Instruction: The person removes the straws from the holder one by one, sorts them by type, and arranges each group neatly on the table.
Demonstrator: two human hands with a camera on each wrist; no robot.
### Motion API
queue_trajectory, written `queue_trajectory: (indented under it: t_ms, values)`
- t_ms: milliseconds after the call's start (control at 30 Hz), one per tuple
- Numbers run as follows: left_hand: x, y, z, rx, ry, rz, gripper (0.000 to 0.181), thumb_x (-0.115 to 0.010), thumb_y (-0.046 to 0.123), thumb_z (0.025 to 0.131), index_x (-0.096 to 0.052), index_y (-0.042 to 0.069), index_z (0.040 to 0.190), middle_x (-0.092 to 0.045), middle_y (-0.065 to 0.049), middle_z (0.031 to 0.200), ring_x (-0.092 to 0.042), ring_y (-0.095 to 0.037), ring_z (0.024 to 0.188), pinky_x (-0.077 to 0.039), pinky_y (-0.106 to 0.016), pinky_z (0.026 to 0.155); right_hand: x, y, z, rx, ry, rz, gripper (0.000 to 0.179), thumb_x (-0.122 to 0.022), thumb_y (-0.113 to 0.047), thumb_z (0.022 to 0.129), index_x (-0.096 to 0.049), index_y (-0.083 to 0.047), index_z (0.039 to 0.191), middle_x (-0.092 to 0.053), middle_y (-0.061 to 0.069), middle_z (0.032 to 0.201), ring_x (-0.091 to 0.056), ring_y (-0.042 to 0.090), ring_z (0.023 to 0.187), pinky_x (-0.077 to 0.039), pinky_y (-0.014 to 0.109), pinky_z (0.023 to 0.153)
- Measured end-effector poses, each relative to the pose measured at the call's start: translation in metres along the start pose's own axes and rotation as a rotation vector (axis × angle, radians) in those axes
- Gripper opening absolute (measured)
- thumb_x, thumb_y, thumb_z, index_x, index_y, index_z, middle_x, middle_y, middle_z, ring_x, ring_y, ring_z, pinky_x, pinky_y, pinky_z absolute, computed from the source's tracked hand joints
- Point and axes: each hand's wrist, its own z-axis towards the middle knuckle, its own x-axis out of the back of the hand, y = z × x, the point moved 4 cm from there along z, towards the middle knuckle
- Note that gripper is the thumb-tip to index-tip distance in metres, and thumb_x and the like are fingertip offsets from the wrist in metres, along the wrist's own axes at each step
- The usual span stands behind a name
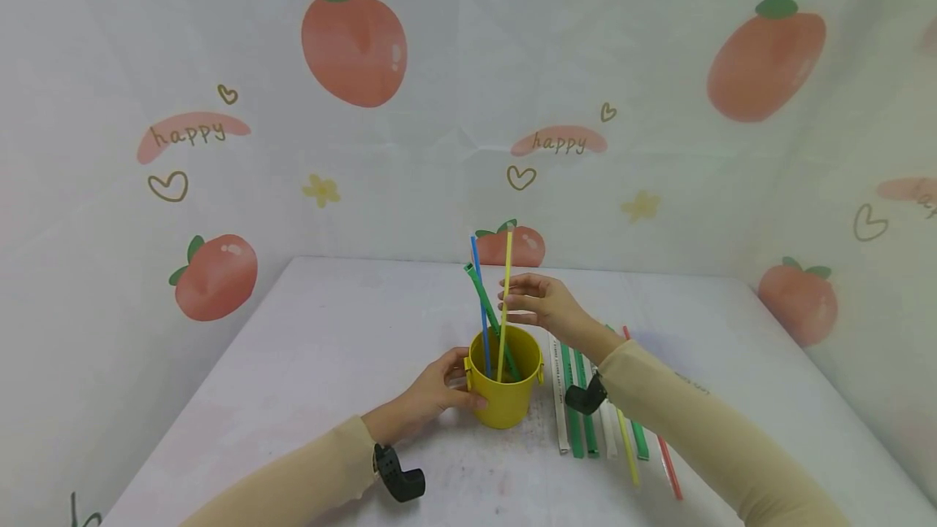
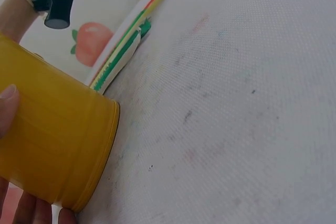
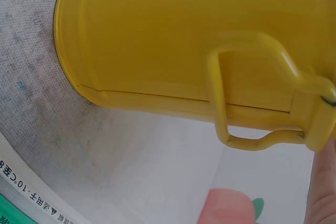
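Observation:
A small yellow bucket (image 1: 505, 407) with side handles stands upright on the table. My left hand (image 1: 437, 390) grips its left side, thumb on the front; the left wrist view also shows fingers around the bucket (image 2: 58, 129). Inside lean a blue straw (image 1: 475, 254), a thicker green straw (image 1: 479, 289) and a yellow straw (image 1: 508, 257). Above the rim, my right hand (image 1: 551, 307) holds the yellow straw between thumb and fingers, its lower end inside the bucket. In the right wrist view the bucket's handle (image 3: 215, 93) shows close up, and only one finger (image 3: 321, 187) appears at the edge.
Right of the bucket lie several straws side by side: white printed wrappers (image 1: 559, 405), green wrappers (image 1: 573, 409), a yellow straw (image 1: 627, 450) and a red straw (image 1: 669, 470). My right forearm passes over them. A patterned cloth (image 1: 439, 63) hangs behind the table.

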Motion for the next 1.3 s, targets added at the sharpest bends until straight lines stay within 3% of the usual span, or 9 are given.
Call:
queue_trajectory:
  t_ms: [233,433,700,933,1167,1300]
  values:
    - [0.000,-0.001,0.001,0.003,0.002,0.007,0.066,-0.078,0.021,0.074,-0.044,0.015,0.131,-0.050,-0.004,0.130,-0.042,-0.029,0.125,-0.034,-0.052,0.102,0.000,-0.003,-0.002,0.013,-0.004,-0.004,0.029,-0.061,-0.006,0.088,-0.051,-0.001,0.115,-0.060,0.016,0.106,-0.062,0.027,0.096,-0.051,0.043,0.084]
    - [0.001,-0.001,0.001,-0.002,-0.004,0.004,0.066,-0.078,0.021,0.075,-0.044,0.015,0.131,-0.050,-0.003,0.130,-0.042,-0.028,0.125,-0.035,-0.051,0.102,-0.001,-0.008,-0.005,0.047,-0.017,0.005,0.033,-0.061,-0.003,0.088,-0.048,-0.007,0.118,-0.053,0.026,0.112,-0.059,0.036,0.100,-0.051,0.046,0.083]
    - [0.000,0.000,0.000,-0.007,-0.007,-0.007,0.067,-0.078,0.021,0.074,-0.043,0.014,0.131,-0.051,-0.003,0.128,-0.043,-0.027,0.124,-0.035,-0.049,0.102,0.000,-0.015,-0.010,0.078,-0.014,0.011,0.034,-0.061,-0.004,0.087,-0.047,-0.009,0.117,-0.058,0.014,0.104,-0.061,0.032,0.097,-0.052,0.047,0.081]
    - [0.000,0.000,0.000,-0.001,-0.002,-0.002,0.067,-0.078,0.021,0.074,-0.044,0.015,0.131,-0.052,-0.003,0.126,-0.043,-0.027,0.124,-0.035,-0.049,0.102,0.002,-0.028,-0.015,0.121,0.011,0.038,0.037,-0.058,0.001,0.088,-0.042,-0.002,0.122,-0.058,0.009,0.099,-0.063,0.024,0.092,-0.052,0.047,0.080]
    - [0.001,0.001,-0.001,-0.013,-0.011,-0.006,0.069,-0.079,0.022,0.073,-0.043,0.014,0.131,-0.051,-0.003,0.127,-0.042,-0.027,0.124,-0.036,-0.048,0.102,0.003,-0.043,-0.020,0.167,0.022,0.030,0.031,-0.060,0.000,0.087,-0.052,-0.015,0.112,-0.057,0.007,0.101,-0.062,0.026,0.094,-0.053,0.044,0.078]
    - [0.000,0.001,-0.001,-0.021,-0.016,-0.005,0.070,-0.079,0.023,0.074,-0.042,0.013,0.132,-0.051,-0.003,0.127,-0.043,-0.027,0.124,-0.037,-0.047,0.102,0.005,-0.051,-0.021,0.184,0.040,0.038,0.031,-0.059,0.001,0.087,-0.054,-0.017,0.112,-0.056,0.009,0.102,-0.061,0.028,0.095,-0.054,0.043,0.077]
